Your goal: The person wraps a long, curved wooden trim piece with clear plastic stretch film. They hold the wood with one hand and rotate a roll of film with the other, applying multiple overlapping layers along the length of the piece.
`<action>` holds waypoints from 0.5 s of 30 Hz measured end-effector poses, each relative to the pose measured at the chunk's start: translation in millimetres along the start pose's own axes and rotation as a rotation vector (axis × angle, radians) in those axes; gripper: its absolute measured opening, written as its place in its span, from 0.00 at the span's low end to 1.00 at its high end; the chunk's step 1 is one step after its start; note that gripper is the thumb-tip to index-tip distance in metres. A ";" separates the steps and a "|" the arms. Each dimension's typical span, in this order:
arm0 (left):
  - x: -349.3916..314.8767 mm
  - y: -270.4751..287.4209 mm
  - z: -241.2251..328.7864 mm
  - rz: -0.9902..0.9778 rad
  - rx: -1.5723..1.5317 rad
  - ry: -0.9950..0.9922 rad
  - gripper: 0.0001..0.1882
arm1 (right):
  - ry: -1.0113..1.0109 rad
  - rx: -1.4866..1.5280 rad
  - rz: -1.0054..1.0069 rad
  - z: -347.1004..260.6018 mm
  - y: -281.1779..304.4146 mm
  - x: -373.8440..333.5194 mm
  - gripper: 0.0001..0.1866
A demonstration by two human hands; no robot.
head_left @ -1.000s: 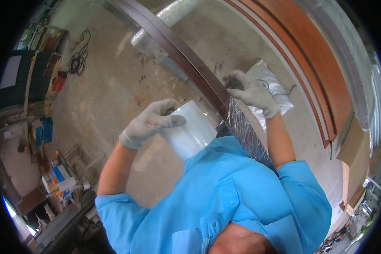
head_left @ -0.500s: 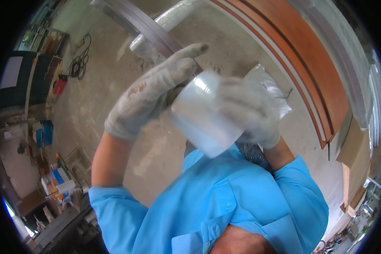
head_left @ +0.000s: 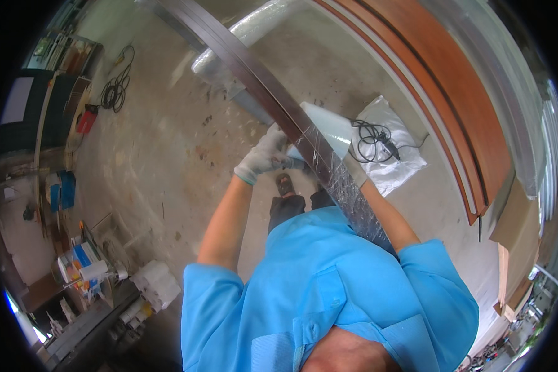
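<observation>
A long dark brown profile bar (head_left: 254,77) slants from the upper left down to my body. Clear film wraps its near end. Beneath the bar is a roll of clear plastic film (head_left: 332,129), showing past both sides of it. My left hand (head_left: 265,155), in a pale work glove, is closed at the roll's left end, with its fingertips partly covered by the bar. On the other side, my gloved right hand (head_left: 357,175) reaches under the bar next to the roll. Its fingers are hidden there.
A silvery bag (head_left: 398,167) with a coiled black cable (head_left: 373,137) lies on the floor at right. Beyond stand long orange-brown panels (head_left: 459,105). Behind the bar is a plastic-wrapped bundle (head_left: 248,31). At lower left is a cluttered bench (head_left: 74,338).
The film roll has gone from above the bar to beneath it. My left hand has come down and right, closing at the roll; my right hand has dropped behind the bar.
</observation>
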State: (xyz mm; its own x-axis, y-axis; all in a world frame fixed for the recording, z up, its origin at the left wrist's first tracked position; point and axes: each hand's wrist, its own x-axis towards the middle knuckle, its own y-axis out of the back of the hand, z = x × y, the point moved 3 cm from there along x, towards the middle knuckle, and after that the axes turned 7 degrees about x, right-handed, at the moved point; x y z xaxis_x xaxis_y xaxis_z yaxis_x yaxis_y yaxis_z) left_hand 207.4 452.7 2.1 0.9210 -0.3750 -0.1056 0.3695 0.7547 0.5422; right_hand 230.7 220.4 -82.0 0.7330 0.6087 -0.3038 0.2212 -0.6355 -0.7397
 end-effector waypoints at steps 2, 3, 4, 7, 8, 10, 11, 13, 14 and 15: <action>-8.1 14.9 19.8 -0.028 0.258 0.014 0.42 | -0.080 -0.208 -0.060 11.8 -4.0 -8.3 0.24; -16.8 25.9 31.3 -0.005 0.298 0.039 0.38 | -0.105 -0.309 -0.086 14.4 -5.5 -11.5 0.25; -24.1 35.2 41.0 -0.026 0.349 0.124 0.36 | -0.126 -0.412 -0.102 16.7 -7.0 -14.5 0.25; -43.7 60.0 73.6 -0.131 0.381 0.119 0.32 | -0.145 -0.676 -0.144 12.9 -14.1 -13.0 0.26; -49.9 67.7 81.6 -0.159 0.310 0.180 0.32 | -0.148 -0.767 -0.157 9.2 -19.1 -10.9 0.27; -62.2 78.8 94.8 -0.165 -0.104 0.418 0.32 | -0.147 -0.958 -0.180 -6.3 -34.3 -6.7 0.28; -64.8 85.5 104.7 -0.095 -0.200 0.392 0.33 | -0.147 -1.069 -0.189 -18.9 -44.3 -5.7 0.28; -66.9 97.7 123.3 0.034 -0.396 0.335 0.38 | -0.133 -1.248 -0.193 -53.8 -69.1 -8.1 0.29; -67.7 107.0 128.4 0.005 -0.487 0.427 0.44 | -0.160 -1.337 -0.101 -76.1 -80.1 -12.2 0.29; -66.3 110.7 137.0 0.025 -0.594 0.401 0.45 | -0.078 -1.285 -0.173 -98.7 -97.6 -18.5 0.30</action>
State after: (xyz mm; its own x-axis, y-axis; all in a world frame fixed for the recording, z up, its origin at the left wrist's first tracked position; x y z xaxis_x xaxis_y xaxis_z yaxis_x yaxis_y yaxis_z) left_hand 170.2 487.3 183.3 0.8623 -0.2136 -0.4591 0.2479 0.9687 0.0149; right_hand 259.0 224.3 55.1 0.6034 0.7263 -0.3292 0.7953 -0.5178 0.3154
